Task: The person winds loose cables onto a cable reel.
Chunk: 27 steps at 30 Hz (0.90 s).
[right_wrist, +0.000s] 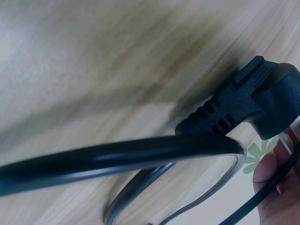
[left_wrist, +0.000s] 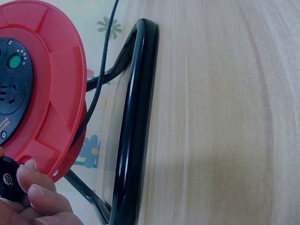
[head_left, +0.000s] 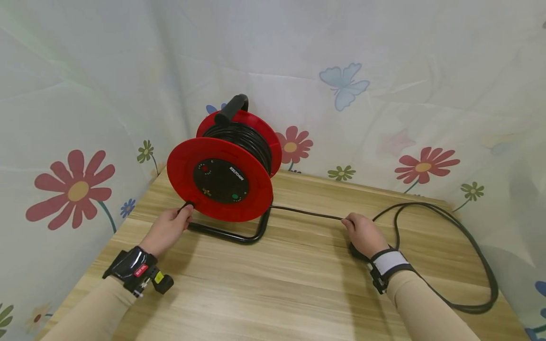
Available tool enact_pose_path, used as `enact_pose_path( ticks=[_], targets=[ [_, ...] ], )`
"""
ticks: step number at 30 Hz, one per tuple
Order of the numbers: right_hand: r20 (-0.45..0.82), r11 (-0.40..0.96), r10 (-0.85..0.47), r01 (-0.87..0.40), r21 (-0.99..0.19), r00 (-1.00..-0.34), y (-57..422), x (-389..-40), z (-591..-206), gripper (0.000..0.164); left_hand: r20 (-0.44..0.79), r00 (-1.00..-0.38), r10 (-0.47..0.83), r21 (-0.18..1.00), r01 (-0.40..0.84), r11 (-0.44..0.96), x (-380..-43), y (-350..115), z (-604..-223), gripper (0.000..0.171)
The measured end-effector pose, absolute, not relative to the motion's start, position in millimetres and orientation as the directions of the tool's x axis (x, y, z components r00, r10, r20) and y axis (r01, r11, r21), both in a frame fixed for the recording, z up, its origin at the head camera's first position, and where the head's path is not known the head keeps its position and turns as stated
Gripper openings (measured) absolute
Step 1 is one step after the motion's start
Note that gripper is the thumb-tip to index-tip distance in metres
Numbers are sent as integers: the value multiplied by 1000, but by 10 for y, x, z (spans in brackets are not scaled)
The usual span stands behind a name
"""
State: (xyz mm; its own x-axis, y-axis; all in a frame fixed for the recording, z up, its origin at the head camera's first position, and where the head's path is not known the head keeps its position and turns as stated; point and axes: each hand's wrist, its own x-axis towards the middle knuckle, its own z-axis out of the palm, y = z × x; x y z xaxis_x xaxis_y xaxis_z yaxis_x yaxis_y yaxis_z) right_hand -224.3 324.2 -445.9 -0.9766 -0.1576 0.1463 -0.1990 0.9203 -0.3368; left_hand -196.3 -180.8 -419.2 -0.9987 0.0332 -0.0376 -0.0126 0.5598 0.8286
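In the head view, the red cable reel (head_left: 179,170) is seen at nine o'clock on the wooden table (head_left: 298,265), its axle slanted from one to seven o'clock, its front face turned toward seven. The rear disc is partly hidden by the wound cable and the front disc. At the front disc's eight o'clock, a black knob (head_left: 188,204) is pinched by the left hand (head_left: 165,230) and mostly covered by the fingers. From the reel, the black cable (head_left: 304,211) is stretched just past three o'clock into the right hand (head_left: 364,234), whose fingers are curled round it. The plug (head_left: 356,251) is largely hidden beneath that hand.

In the left wrist view, the reel is cut off at nine o'clock. The knob is gripped at eight, thumb mostly out of sight. The black stand (left_wrist: 133,126) is seen lengthwise, from just past twelve to six.

In the right wrist view, the plug's body is laid from eight to two o'clock, a pin aimed near five. The right hand is cropped at four; its grip is hard to make out there.
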Motion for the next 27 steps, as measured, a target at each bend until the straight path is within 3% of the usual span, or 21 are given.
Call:
enact_pose_path(
  ticks=[19, 27],
  targets=[
    [131, 899, -129, -171, -402, -983, 3389, -2236, -4387, 28, -39, -998, -41, 883, -54, 467, -1953, -1843, -4167, 66],
    [133, 892, -149, -192, -410, -980, 3425, -2201, -4389, 27, -37, -996, -78, 962, -57, 268, -1953, -1857, -4062, 62]
  ],
)
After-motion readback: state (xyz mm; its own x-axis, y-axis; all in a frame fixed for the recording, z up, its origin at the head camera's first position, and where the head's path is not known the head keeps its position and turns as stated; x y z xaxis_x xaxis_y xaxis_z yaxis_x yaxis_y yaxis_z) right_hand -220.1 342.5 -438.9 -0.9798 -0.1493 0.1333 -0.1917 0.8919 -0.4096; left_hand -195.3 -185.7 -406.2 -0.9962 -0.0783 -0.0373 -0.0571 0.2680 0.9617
